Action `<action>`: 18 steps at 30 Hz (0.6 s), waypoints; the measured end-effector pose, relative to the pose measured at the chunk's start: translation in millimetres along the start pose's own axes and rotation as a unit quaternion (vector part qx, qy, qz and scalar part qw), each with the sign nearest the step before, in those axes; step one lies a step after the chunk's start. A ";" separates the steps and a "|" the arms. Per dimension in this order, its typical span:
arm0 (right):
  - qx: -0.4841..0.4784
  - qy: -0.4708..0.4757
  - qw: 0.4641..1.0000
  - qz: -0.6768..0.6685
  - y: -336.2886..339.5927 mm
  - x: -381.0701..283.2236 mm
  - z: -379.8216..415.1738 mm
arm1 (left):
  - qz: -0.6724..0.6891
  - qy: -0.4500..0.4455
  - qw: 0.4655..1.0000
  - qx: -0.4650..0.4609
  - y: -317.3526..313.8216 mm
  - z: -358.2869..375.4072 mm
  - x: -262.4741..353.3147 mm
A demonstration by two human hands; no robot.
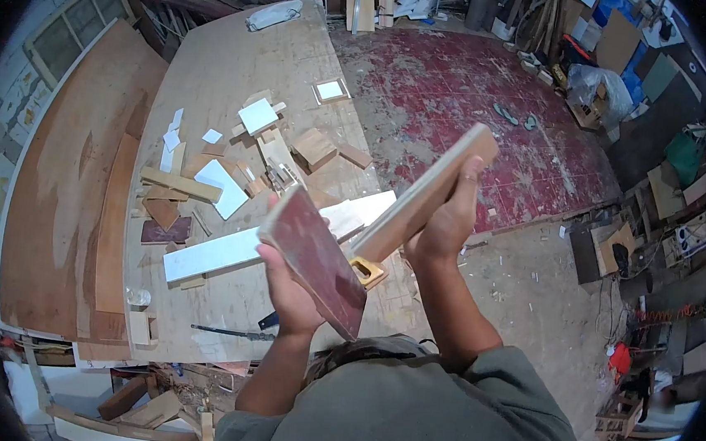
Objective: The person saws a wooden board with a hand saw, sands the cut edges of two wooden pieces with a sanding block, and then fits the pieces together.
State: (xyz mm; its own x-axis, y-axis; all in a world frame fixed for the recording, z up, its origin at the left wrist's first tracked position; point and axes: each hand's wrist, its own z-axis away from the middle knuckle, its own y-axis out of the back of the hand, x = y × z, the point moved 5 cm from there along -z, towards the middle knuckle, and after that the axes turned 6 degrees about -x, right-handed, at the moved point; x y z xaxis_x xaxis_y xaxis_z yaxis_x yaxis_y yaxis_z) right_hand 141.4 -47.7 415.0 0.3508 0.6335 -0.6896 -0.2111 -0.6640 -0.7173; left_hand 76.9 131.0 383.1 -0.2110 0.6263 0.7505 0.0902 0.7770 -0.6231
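My left hand (290, 298) grips a dark reddish-brown board (317, 259) by its edge, tilted above the workbench. In my right hand (446, 224) is a lighter brown wooden board (425, 195), held at a slant with its far end up to the right. The lower ends of the two boards come near each other, apart at the top. Just below them a yellow-handled tool (368, 272) lies on the bench. A long white board (213, 254) rests behind the dark board, partly hidden by it.
The workbench (241, 58) carries wood blocks (314, 148), white pieces (259, 116), a small framed square (330, 92) and a thin dark tool (232, 332). Sandals (506, 114) lie on the red floor (463, 80). Scrap and clutter (599, 95) line the right side.
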 end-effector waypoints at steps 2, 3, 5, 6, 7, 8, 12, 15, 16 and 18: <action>0.031 -0.002 0.999 -0.020 -0.6 3.4 5.3 | 0.104 -0.022 0.994 0.036 3.0 -1.0 7.0; 0.040 -0.015 0.999 -0.012 -1.2 7.9 9.5 | 0.084 -0.022 0.995 0.052 6.8 1.9 2.7; 0.029 -0.023 0.999 -0.022 -4.8 14.4 17.6 | 0.092 -0.001 0.993 0.079 9.6 8.2 -10.3; 0.026 -0.028 0.999 -0.021 -7.7 17.5 21.9 | 0.101 0.027 0.989 0.100 9.5 11.8 -16.7; 0.024 0.013 0.999 -0.024 -11.7 16.5 25.8 | 0.138 0.026 0.984 0.111 9.1 13.8 -18.7; 0.023 0.055 0.998 -0.028 -14.5 14.6 29.3 | 0.137 0.023 0.984 0.112 8.5 13.3 -17.0; -0.100 0.084 0.966 0.224 6.2 6.7 57.7 | 0.156 0.008 0.979 0.131 24.3 9.9 -0.7; -0.179 0.037 0.932 0.314 8.6 -9.1 63.2 | 0.180 -0.041 0.981 0.064 43.7 1.2 27.7; -0.205 -0.025 0.915 0.348 13.8 -10.3 63.9 | 0.177 -0.045 0.981 0.069 48.2 0.8 34.0; -0.246 -0.059 0.898 0.360 26.2 -8.4 64.1 | 0.095 -0.054 0.990 0.090 52.7 -0.4 47.8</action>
State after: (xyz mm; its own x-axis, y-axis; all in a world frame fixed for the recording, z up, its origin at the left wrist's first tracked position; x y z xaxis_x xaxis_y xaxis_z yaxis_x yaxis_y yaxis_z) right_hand 74.4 -45.0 395.6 0.1806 -0.0112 -0.9835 0.0948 -0.9951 0.0287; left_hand 72.0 201.9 386.2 -0.3102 0.7418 0.5946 -0.0350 0.6161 -0.7869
